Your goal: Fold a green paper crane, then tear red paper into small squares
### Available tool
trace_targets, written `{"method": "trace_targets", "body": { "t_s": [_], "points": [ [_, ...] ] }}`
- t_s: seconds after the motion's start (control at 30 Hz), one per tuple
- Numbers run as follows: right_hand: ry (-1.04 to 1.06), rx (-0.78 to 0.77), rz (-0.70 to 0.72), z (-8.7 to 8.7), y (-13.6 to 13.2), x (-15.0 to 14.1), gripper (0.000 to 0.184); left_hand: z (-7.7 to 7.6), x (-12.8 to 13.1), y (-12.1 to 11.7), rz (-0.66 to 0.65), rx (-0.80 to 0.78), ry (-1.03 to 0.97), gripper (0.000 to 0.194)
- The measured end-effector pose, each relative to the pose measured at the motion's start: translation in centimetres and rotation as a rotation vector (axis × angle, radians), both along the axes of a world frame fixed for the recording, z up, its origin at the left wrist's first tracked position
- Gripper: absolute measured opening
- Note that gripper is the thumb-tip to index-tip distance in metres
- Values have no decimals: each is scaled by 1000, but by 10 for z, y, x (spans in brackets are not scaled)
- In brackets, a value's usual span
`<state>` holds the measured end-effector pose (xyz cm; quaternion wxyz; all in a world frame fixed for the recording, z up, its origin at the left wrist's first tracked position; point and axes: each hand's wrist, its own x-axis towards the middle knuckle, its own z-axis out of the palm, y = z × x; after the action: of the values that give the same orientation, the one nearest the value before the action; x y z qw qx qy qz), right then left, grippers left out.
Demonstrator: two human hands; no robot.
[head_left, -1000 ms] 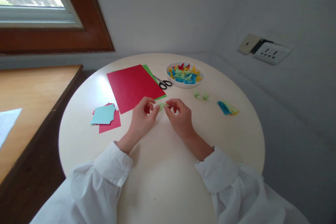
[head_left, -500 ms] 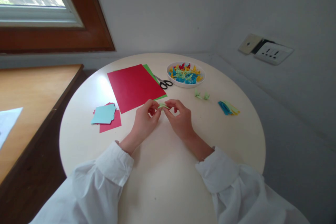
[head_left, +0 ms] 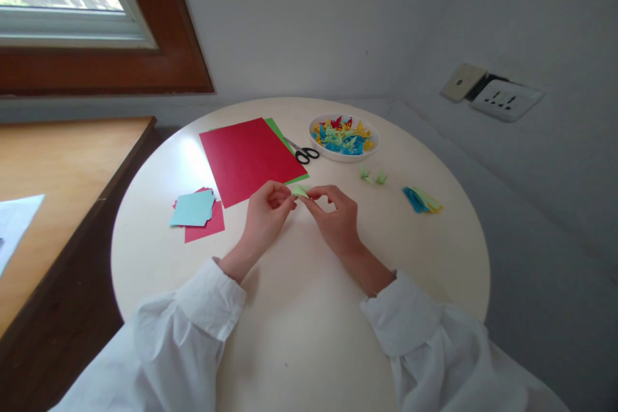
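Note:
Between my fingertips is a small light-green folded paper crane [head_left: 300,191], partly hidden by the fingers. My left hand [head_left: 267,209] pinches it from the left, and my right hand [head_left: 338,215] pinches it from the right, thumb against index finger. Two more light-green paper cranes [head_left: 373,175] stand on the table to the right, beyond my right hand. Behind them a white round dish [head_left: 344,156] holds several folded cranes in red, yellow, blue and green.
Red paper sheet [head_left: 251,158] over green paper [head_left: 299,178], with black-handled scissors [head_left: 306,154] beside them. Small pale-blue squares [head_left: 192,208] lie on pink squares [head_left: 207,229] at left. Folded blue, green and yellow strips [head_left: 422,199] lie at right. Round white table [head_left: 290,335] stands against the wall.
My fingers have shifted slightly on the light-green paper crane, and more of its flat green side shows now. Both hands still pinch it in about the same place.

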<state>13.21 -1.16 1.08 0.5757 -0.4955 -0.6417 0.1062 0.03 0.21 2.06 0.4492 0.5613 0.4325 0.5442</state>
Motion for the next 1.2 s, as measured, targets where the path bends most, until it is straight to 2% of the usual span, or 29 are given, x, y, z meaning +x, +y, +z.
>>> {"method": "trace_targets", "body": {
  "t_s": [0.27,0.47,0.67,0.97,1.13,1.2],
  "points": [
    [-166,195,60,1,1,3,10,6,1,-4,12,-93,-75,19],
    [-256,191,53,4,0,4,14,5,2,-5,-16,-73,-59,17],
    [-237,169,77,2,2,5,17,4,1,-5,6,13,15,13],
    [-236,254,56,1,1,2,21,1,0,-1,14,66,-6,10],
    [-79,130,-7,3,1,4,11,5,-4,0,34,127,104,8],
    [-19,58,3,2,2,4,16,6,-6,0,39,160,170,6]
  ]
}}
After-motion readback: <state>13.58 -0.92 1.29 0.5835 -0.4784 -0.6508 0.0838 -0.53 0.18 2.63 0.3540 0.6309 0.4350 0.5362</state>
